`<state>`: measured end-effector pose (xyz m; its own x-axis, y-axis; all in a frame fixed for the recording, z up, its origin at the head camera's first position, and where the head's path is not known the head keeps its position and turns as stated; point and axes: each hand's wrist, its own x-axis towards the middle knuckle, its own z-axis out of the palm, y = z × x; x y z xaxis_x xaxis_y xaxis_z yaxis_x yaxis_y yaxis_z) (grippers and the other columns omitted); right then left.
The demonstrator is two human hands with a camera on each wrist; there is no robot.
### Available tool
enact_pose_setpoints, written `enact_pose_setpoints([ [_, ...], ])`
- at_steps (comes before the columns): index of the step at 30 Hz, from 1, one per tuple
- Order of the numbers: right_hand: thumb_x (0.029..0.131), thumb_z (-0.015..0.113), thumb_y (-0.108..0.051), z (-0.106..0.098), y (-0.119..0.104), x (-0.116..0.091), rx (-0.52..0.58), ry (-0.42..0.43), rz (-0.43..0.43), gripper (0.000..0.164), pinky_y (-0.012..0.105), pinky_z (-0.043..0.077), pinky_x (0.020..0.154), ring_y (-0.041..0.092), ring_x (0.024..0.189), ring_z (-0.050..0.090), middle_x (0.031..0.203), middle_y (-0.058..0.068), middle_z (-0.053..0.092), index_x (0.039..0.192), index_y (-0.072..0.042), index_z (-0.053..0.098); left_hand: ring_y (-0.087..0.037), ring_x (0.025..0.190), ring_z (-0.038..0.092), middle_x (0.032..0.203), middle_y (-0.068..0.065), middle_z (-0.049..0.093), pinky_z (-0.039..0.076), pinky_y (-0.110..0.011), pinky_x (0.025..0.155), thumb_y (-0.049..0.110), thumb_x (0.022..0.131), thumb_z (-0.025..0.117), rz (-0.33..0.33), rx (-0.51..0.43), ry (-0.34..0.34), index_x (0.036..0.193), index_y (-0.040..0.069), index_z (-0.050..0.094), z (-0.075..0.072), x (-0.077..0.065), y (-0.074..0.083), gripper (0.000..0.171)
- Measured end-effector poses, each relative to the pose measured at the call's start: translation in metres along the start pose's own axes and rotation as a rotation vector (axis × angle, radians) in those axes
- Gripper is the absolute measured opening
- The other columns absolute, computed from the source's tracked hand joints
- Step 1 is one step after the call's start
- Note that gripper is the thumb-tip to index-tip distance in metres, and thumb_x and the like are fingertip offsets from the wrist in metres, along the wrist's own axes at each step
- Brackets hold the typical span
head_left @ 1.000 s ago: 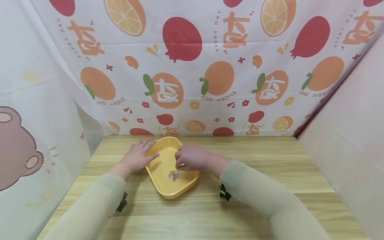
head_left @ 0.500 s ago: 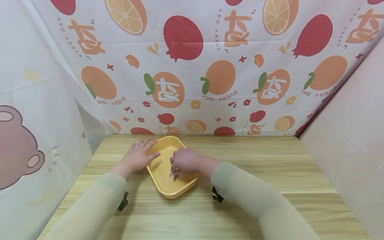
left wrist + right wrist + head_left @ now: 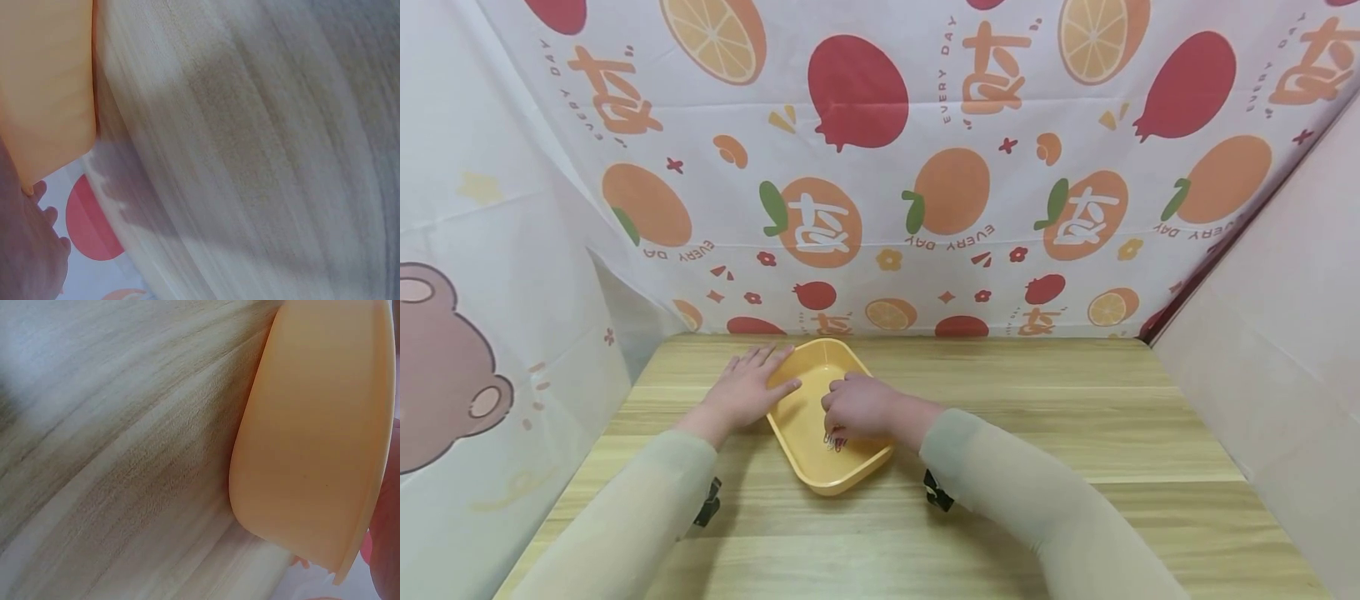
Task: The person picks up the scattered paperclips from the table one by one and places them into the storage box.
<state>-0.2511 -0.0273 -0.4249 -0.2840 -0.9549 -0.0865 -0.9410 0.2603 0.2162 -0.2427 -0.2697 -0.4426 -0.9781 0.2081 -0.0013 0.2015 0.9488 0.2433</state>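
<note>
A yellow-orange plastic tray (image 3: 831, 489) stands at an angle on the table. Inside it, near its front end, lies a small pile of paper clips (image 3: 835, 444), some of them pink. My left hand (image 3: 740, 393) rests on the tray's left rim with its fingers spread. My right hand (image 3: 861, 405) reaches over the right rim, fingers bent down at the pile and partly covering it. Whether a clip is pinched there is hidden. Both wrist views show mostly the tray's outer wall (image 3: 50, 81), with a hand at the edge of the picture.
The wood-grain table (image 3: 1060, 417) extends on both sides of the tray and in front of it. A fruit-print cloth (image 3: 880, 192) hangs behind the table. Pale cloth walls stand at the left (image 3: 550, 275) and right (image 3: 1285, 333).
My right hand has moved slightly left and down to the paper clips, covering more of them. My left hand has stayed on the tray's rim.
</note>
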Motion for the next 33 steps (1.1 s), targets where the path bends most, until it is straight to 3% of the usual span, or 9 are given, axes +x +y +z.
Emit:
enact_pose_setpoints([
  [10,0.092,0.069,-0.042,0.000,0.004,-0.004,0.040,0.011,0.037,0.012,0.026,0.040,0.074,0.007,0.086,0.050,0.090,-0.017,0.060,0.098,-0.038,0.078,-0.048,0.147,0.011,0.162,-0.022,0.018,0.001,-0.066,0.117,0.057,0.100,0.044,0.001,-0.007,0.000,0.159,0.017,0.024,-0.002,0.000,0.003,0.074],
  [21,0.092,0.070,-0.039,0.001,0.015,-0.021,0.161,0.151,0.139,0.019,0.026,0.046,0.082,0.009,0.094,0.056,0.101,-0.011,0.066,0.106,-0.029,0.079,-0.048,0.146,0.014,0.162,-0.022,0.018,0.003,-0.067,0.116,0.059,0.100,0.043,0.009,-0.005,0.012,0.158,0.016,0.025,-0.001,0.000,0.003,0.075],
  [33,0.094,0.069,-0.037,-0.001,0.026,-0.058,0.306,0.287,0.283,0.021,0.030,0.048,0.093,0.011,0.100,0.059,0.106,-0.006,0.066,0.108,-0.025,0.079,-0.049,0.146,0.010,0.163,-0.023,0.015,0.001,-0.066,0.116,0.059,0.100,0.042,0.008,-0.008,-0.005,0.158,0.015,0.024,-0.003,-0.001,0.005,0.075],
])
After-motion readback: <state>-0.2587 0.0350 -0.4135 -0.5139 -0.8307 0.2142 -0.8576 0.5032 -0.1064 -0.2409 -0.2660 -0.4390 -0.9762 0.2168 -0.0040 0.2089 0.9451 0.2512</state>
